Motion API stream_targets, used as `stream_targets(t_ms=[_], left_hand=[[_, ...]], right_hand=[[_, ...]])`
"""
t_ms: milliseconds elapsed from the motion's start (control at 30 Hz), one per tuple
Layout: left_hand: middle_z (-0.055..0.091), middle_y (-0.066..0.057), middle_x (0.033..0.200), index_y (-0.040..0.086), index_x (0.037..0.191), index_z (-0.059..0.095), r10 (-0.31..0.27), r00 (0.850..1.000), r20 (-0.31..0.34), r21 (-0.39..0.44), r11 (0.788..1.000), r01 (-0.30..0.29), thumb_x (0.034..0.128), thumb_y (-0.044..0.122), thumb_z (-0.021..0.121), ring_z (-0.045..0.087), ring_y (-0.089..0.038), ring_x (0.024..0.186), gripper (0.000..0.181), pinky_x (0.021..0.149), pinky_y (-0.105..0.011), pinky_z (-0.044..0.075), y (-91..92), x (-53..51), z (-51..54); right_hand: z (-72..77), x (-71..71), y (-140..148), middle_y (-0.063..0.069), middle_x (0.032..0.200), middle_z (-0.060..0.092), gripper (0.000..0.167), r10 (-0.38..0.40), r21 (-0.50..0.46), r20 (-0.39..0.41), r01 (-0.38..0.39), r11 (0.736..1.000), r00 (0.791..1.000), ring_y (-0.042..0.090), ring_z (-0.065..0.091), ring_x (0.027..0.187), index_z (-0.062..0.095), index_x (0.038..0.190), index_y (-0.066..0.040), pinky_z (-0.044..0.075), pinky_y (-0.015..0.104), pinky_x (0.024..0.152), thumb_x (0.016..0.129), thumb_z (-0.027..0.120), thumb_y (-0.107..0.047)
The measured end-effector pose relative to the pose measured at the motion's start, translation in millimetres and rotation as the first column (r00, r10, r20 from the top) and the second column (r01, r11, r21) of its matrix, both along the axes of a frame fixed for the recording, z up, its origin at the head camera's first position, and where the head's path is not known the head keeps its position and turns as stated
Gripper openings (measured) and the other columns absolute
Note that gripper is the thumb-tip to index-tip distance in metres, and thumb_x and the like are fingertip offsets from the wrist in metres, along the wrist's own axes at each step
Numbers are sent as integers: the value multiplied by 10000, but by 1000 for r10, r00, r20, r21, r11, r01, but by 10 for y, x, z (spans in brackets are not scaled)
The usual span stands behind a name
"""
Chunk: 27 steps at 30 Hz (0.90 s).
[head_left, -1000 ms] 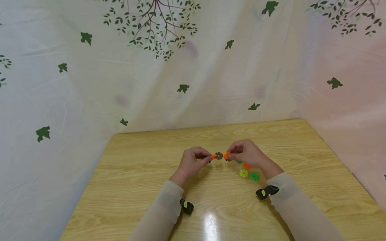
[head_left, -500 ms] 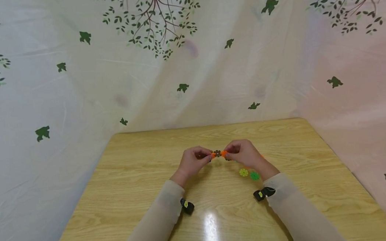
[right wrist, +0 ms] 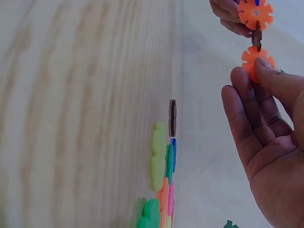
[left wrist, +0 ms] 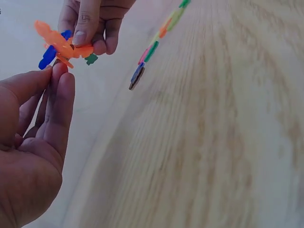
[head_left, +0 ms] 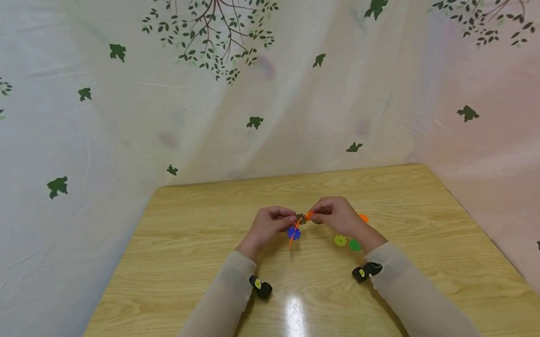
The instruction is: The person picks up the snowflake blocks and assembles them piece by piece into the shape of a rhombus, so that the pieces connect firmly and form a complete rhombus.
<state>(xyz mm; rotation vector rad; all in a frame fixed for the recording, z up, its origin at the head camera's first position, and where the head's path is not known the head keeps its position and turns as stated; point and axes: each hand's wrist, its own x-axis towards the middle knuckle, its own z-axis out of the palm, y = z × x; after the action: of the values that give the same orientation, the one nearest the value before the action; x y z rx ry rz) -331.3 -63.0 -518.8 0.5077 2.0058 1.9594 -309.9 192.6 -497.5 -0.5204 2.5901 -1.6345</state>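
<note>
Notched plastic snowflake discs are joined in a small chain between my hands, above the table. My left hand pinches the chain near its brown disc; its fingertips partly hide the grip. A blue disc and an orange disc belong to the left end of the chain. My right hand pinches another orange disc between thumb and fingers. In the right wrist view that disc meets the lower edge of the brown one, which stands edge-on between the two orange discs.
Loose discs lie on the wooden table near my right hand: a yellow one, a green one and an orange one. Several more show edge-on in the wrist views, including a brown disc. A patterned curtain hangs behind.
My right hand has moved slightly left, bringing its orange disc from apart to against the brown disc. The left end of the chain has turned, so the blue disc now shows below my left fingers.
</note>
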Motion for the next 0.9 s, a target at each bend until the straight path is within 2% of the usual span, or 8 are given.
stream_targets(t_ms=[100,233,467,733,900], left_hand=[[778,-107,1083,-8,1167,761,5,999,44,1,1000,-5,989,132,757,753,-182,956,227,856,-341,623,16,-10,3],[783,-102,1079,8,1150,782,7,996,93,-32,999,-4,999,167,751,751,-173,945,222,851,-318,619,27,-12,14],[784,-114,972,-82,1114,762,6,984,178,14,1000,-9,988,65,739,738,-135,788,195,763,-276,624,66,-24,22],[777,-88,934,-91,1121,751,28,974,227,12,999,-31,985,49,735,730,-115,769,196,725,-244,616,91,-24,40],[774,-106,947,-84,1117,753,35,975,220,1,999,-36,990,60,732,733,-122,787,193,734,-250,619,105,-34,50]], right_hand=[[-8,-21,-13,26,971,727,60,1,9,-3,-1,1000,1000,275,731,906,821,1007,-168,611,541,823,970,779,-147],[0,-40,-26,11,975,726,69,29,27,-20,-29,999,999,300,728,928,825,1012,-187,619,463,820,972,776,-158],[16,-54,-86,-37,881,698,140,44,101,-122,-31,994,992,203,674,804,832,952,-211,597,348,713,950,789,-78],[-13,-94,-145,-82,814,675,228,39,118,-222,-12,993,974,146,633,734,830,872,-205,556,299,638,889,820,22],[9,-99,-157,-83,815,677,222,42,110,-235,-16,994,971,146,637,740,833,868,-189,562,305,644,882,820,32]])
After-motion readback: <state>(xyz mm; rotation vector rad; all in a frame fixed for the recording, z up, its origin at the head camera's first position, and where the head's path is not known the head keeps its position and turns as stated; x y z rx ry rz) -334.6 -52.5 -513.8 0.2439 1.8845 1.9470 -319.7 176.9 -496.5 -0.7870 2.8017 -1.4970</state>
